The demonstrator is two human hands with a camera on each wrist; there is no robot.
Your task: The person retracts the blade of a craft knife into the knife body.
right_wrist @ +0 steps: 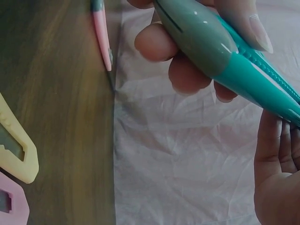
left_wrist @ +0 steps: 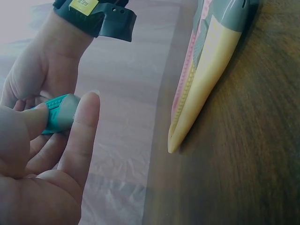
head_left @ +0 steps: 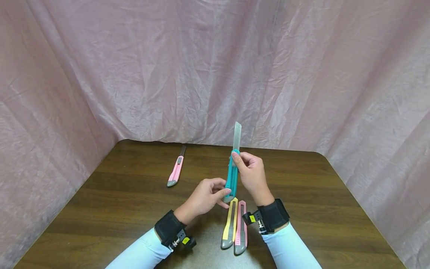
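A teal box cutter with a grey butt end is held up over the table, its long blade out and pointing away. My left hand pinches its butt end between thumb and fingers. Up near the blade end, my right hand grips the handle, thumb lying along its front. The right wrist view shows the grey butt close up with left fingers around it. Below the hands, a yellow box cutter and a pink box cutter lie side by side, no blades showing.
Another pink box cutter lies at the back left of the wooden table, its blade out toward the far edge. A pink curtain hangs behind the table and along its sides.
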